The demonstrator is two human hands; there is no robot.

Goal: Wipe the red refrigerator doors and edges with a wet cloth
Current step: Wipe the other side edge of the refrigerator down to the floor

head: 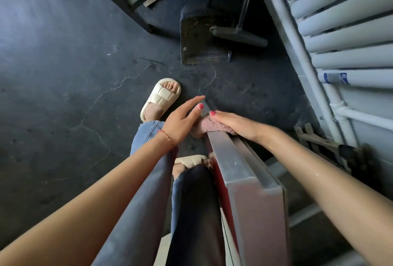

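I look straight down along the top edge of an open refrigerator door (240, 170); the edge is grey metal and a strip of red front (223, 187) shows beside it. A pink cloth (209, 126) lies over the far end of that edge. My right hand (232, 124) presses flat on the cloth, fingers together. My left hand (182, 122) is open with fingers spread, its thumb touching the door's far corner right beside the cloth.
A black dustpan (200, 38) and a grey broom (240, 36) stand on the dark cracked floor (63, 95) ahead. A white radiator (344, 27) with pipes lines the right wall. My feet in cream slippers (161, 95) stand left of the door.
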